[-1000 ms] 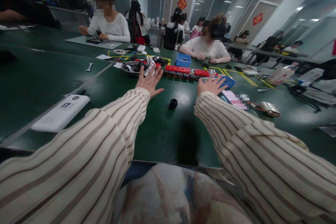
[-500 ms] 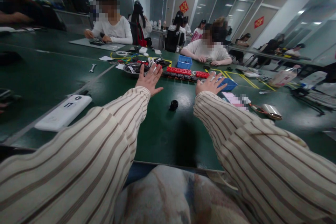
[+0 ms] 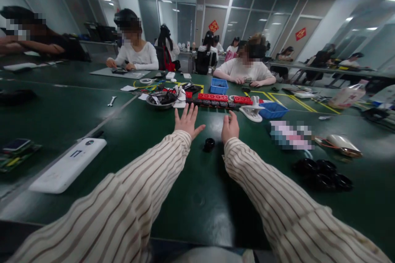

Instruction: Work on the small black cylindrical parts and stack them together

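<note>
Over the green table, my left hand (image 3: 186,123) is spread flat, palm down, with nothing in it. My right hand (image 3: 231,127) is turned on its edge, thumb and fingers pointing forward and slightly apart; I see nothing held. A small black ring-shaped part (image 3: 209,144) lies on the tabletop between my wrists, touched by neither hand. Beyond my fingers runs a row of red and black power strips (image 3: 216,98). White clamps (image 3: 253,110) stand at its ends, and a metal bowl of black cables (image 3: 160,99) is to the left.
A white power bank-like device (image 3: 70,164) and a small wrench (image 3: 112,101) lie left, near a circuit board (image 3: 18,150). To the right are several black round parts (image 3: 324,174), a shiny cylinder (image 3: 344,144) and a blue bin (image 3: 274,109). Another blue bin (image 3: 219,86) stands farther back; co-workers sit opposite.
My right hand has moved left and inward, turning from spread palm-down onto its edge. My left hand stays spread. The view has shifted, revealing the black parts on the right.
</note>
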`<control>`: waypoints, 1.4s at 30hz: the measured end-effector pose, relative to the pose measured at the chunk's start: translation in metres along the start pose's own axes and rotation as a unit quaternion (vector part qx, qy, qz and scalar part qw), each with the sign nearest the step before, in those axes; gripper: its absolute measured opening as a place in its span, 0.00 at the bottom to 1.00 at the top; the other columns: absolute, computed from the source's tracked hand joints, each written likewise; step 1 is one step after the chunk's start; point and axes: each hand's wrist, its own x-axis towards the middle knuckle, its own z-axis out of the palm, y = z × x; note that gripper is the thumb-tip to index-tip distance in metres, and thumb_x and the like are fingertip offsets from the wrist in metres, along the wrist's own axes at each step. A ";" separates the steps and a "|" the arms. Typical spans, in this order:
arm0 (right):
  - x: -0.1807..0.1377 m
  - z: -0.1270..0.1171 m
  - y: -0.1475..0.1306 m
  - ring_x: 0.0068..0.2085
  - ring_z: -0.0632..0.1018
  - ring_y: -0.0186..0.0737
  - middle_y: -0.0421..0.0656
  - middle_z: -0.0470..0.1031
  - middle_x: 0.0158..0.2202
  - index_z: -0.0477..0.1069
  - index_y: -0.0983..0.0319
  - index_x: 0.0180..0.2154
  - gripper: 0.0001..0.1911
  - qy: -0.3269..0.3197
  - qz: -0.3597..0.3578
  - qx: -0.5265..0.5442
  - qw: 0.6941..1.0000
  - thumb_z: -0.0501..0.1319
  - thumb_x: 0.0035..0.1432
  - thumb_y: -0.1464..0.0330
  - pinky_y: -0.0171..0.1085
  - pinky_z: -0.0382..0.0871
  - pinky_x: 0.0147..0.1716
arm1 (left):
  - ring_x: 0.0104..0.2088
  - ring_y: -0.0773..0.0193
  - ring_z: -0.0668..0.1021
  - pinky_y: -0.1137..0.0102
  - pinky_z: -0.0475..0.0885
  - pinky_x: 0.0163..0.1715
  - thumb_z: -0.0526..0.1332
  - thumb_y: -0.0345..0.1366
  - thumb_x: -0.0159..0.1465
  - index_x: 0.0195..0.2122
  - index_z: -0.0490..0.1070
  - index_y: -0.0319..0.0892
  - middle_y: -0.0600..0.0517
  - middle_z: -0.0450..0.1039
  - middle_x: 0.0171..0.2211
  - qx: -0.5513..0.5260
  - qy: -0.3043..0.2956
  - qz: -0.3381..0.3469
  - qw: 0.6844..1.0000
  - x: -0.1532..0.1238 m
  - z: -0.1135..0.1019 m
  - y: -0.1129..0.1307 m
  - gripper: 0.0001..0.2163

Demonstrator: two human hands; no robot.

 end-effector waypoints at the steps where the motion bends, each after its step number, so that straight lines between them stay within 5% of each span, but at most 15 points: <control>1: -0.007 0.004 0.004 0.41 0.72 0.42 0.51 0.70 0.41 0.56 0.68 0.53 0.26 -0.004 -0.002 0.024 1.000 0.40 0.60 0.58 0.42 0.64 0.43 | 0.62 0.52 0.44 0.46 0.33 0.57 0.48 0.50 0.62 0.62 0.41 0.34 0.44 0.41 0.63 -0.028 -0.009 -0.009 1.000 -0.003 0.006 0.001 0.33; 5: -0.028 0.007 0.017 0.36 0.72 0.41 0.49 0.70 0.35 0.58 0.68 0.49 0.28 -0.022 -0.005 0.099 0.995 0.36 0.60 0.56 0.41 0.67 0.38 | 0.60 0.54 0.54 0.51 0.44 0.58 0.54 0.52 0.57 0.62 0.37 0.31 0.39 0.50 0.60 -0.162 -0.073 -0.029 0.984 -0.016 0.025 0.001 0.41; 10: -0.034 -0.001 0.012 0.32 0.72 0.39 0.44 0.70 0.33 0.65 0.63 0.42 0.20 -0.139 -0.071 0.152 0.976 0.51 0.55 0.55 0.36 0.68 0.32 | 0.55 0.49 0.61 0.51 0.46 0.57 0.66 0.58 0.37 0.61 0.43 0.37 0.41 0.60 0.54 -0.234 -0.129 0.068 0.961 -0.026 0.028 0.006 0.55; 13: -0.037 -0.006 0.006 0.34 0.71 0.39 0.44 0.68 0.34 0.63 0.63 0.44 0.20 -0.191 -0.103 0.157 0.963 0.54 0.53 0.58 0.37 0.67 0.34 | 0.52 0.47 0.64 0.49 0.48 0.56 0.67 0.58 0.33 0.56 0.55 0.38 0.42 0.63 0.51 -0.244 -0.147 0.071 0.956 -0.027 0.025 0.012 0.50; 16: -0.041 -0.011 0.000 0.34 0.69 0.40 0.43 0.66 0.34 0.62 0.63 0.43 0.21 -0.228 -0.123 0.136 0.956 0.59 0.49 0.59 0.39 0.65 0.35 | 0.45 0.51 0.68 0.51 0.53 0.54 0.69 0.54 0.36 0.45 0.67 0.41 0.48 0.68 0.40 -0.259 -0.150 0.075 0.951 -0.025 0.024 0.013 0.36; 22: -0.046 -0.017 -0.011 0.34 0.68 0.39 0.42 0.65 0.32 0.64 0.62 0.31 0.09 -0.268 -0.131 0.103 0.949 0.61 0.49 0.66 0.37 0.64 0.33 | 0.36 0.59 0.69 0.62 0.64 0.44 0.65 0.37 0.45 0.30 0.70 0.41 0.52 0.67 0.31 -0.267 -0.162 0.083 0.946 -0.023 0.024 0.012 0.11; 31: -0.049 -0.022 -0.016 0.38 0.68 0.41 0.44 0.67 0.33 0.66 0.61 0.35 0.11 -0.283 -0.192 0.180 0.922 0.51 0.48 0.75 0.41 0.64 0.37 | 0.36 0.60 0.69 0.62 0.62 0.45 0.64 0.35 0.43 0.27 0.69 0.41 0.53 0.67 0.31 -0.287 -0.172 0.089 0.938 -0.023 0.021 0.013 0.10; 36: -0.051 -0.022 -0.018 0.43 0.67 0.44 0.46 0.66 0.41 0.63 0.61 0.43 0.14 -0.254 -0.188 0.183 0.931 0.55 0.52 0.68 0.43 0.63 0.43 | 0.40 0.58 0.69 0.58 0.57 0.51 0.64 0.37 0.44 0.37 0.69 0.43 0.52 0.68 0.36 -0.283 -0.187 0.096 0.936 -0.024 0.022 0.011 0.17; 42: -0.055 -0.014 -0.016 0.36 0.68 0.41 0.44 0.65 0.33 0.63 0.63 0.32 0.05 -0.239 -0.142 0.125 0.952 0.58 0.50 0.70 0.40 0.64 0.36 | 0.37 0.59 0.69 0.61 0.61 0.47 0.62 0.33 0.42 0.32 0.68 0.41 0.52 0.66 0.33 -0.272 -0.178 0.083 0.942 -0.024 0.024 0.014 0.14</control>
